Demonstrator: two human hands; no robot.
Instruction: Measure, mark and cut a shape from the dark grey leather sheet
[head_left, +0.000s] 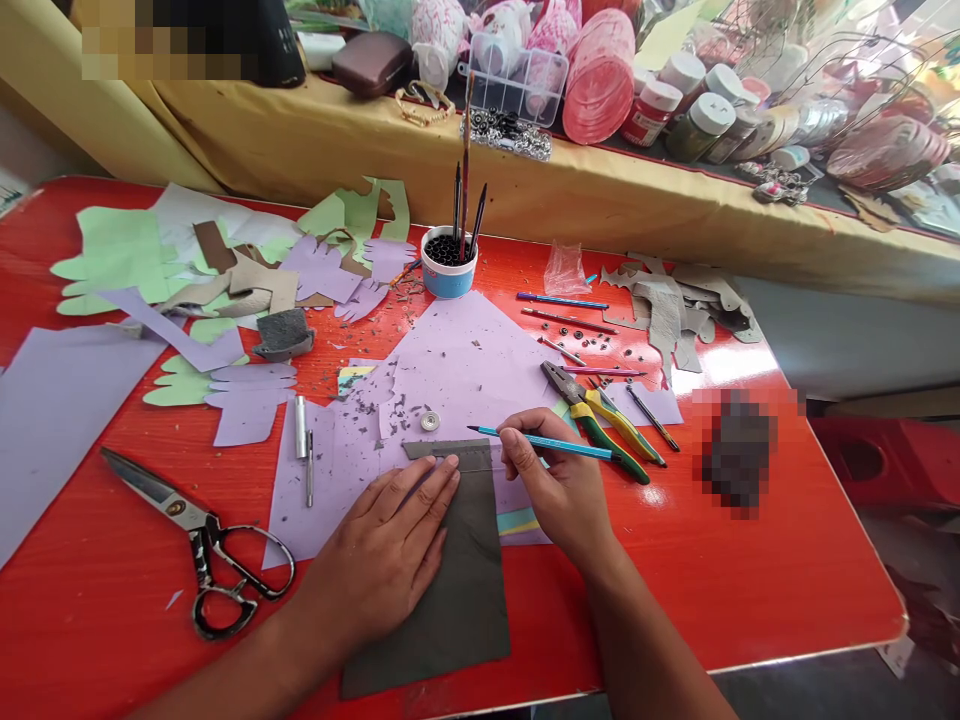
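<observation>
My left hand [394, 535] lies flat, fingers stretched out, on a dark grey sheet of leather-like material [457, 610]. Its fingertips touch a narrow dark strip [450, 452] along the sheet's far edge. Between the thumb and fingers of my right hand [559, 485] is a slim blue pen [559, 442], tilted, with its dark tip pointing left just above the strip. Beneath the sheet's far end lies purple paper [465, 370] strewn with dark scraps. A small round metal piece [429, 421] rests on that paper beyond the strip.
Large scissors [199, 535] lie at left, near two metal rods [301, 430]. Pliers [600, 420] and several pens are at right. A cup [448, 265] of black tubes and pens stands behind. Paper cutouts [120, 255] and grey offcuts [675, 300] cover the back corners.
</observation>
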